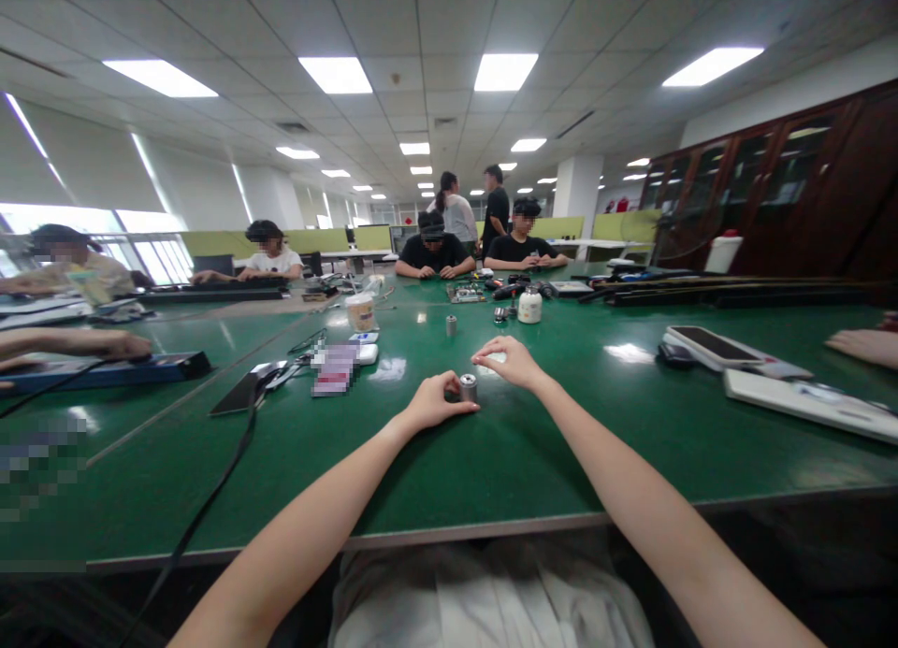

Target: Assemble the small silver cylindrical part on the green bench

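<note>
My left hand is closed around a small grey metal cylinder, its thumb along the near side. The cylinder stands upright on the green table, and its top face shows dark spots. Just right of and a little above it, my right hand hovers with thumb and fingertips pinched together. Whatever sits in that pinch, if anything, is too small to make out. A second metal cylinder stands upright farther back on the table, apart from both hands.
A lidded cup and a phone-like pinkish item lie to the left. Behind stands a white bottle near circuit boards. On the right are a white device and a long white case. Several people sit around the table.
</note>
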